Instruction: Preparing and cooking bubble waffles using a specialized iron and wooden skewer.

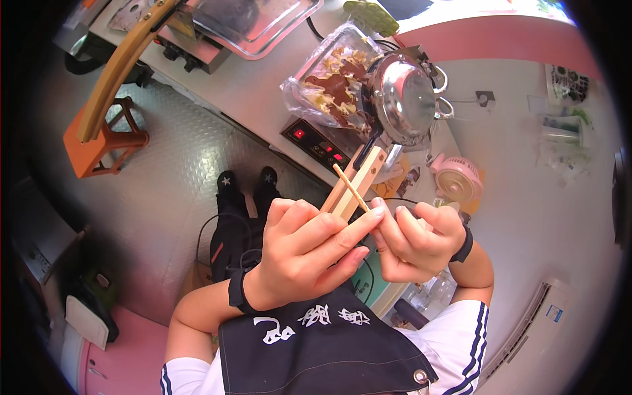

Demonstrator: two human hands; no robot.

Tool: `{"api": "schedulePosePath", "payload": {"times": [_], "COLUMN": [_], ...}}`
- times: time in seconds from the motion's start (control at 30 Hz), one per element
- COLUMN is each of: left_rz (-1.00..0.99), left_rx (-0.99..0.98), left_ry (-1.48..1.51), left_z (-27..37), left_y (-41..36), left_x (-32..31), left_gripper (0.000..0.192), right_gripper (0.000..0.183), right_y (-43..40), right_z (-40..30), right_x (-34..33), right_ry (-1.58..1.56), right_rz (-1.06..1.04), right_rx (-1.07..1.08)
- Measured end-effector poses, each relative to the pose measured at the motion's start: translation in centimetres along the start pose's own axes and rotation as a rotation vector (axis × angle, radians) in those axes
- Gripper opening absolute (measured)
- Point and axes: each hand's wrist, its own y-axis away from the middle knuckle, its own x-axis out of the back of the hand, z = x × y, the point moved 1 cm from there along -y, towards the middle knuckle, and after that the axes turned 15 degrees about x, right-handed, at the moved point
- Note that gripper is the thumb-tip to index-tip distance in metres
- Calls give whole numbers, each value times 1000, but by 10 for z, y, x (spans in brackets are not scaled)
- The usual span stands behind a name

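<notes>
A thin, light-brown stick (350, 187) slants up and left from the point where the fingertips of both hands meet. My right hand (417, 242) has its fingers bent, with its fingertips around the stick's lower end. The index fingertip of my left hand (306, 252) touches that same end; its thumb is apart and the other fingers curl. What lies under the fingertips is hidden. Behind the stick runs a two-pronged wooden handle (365, 177), partly covered by my left hand. It joins a dark metal shank near a shiny metal vessel (405, 98) with two loop handles.
An induction cooker (316, 143) with lit red displays sits on the counter (256, 94). Beyond it stands a plastic-lined container (301, 69) of brown and yellowish scraps. A pink fan (456, 180) is at the right. An orange stool (89, 143) stands on the metal floor (182, 138).
</notes>
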Motion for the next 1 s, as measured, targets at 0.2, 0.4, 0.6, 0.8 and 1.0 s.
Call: {"api": "schedulePosePath", "payload": {"times": [0.2,0.4,0.6,0.8,1.0], "left_rz": [-122,-229,-240,35,-466], "left_rx": [62,121,785,631,732], "left_ry": [-6,353,463,541,840], "left_z": [5,-4,-52,-31,-2], "left_y": [-7,-1,25,5,4], "left_x": [-10,-8,-45,-12,11], "left_gripper": [58,52,39,12,28], "right_gripper": [14,18,19,16,16], "right_y": [7,37,65,13,3], "right_z": [3,8,18,10,6], "right_x": [-3,-18,-49,-17,-10], "right_ry": [-149,-382,-592,-231,-33], "right_rz": [-13,-31,-59,-142,10], "right_rx": [-52,-509,-799,-54,30]}}
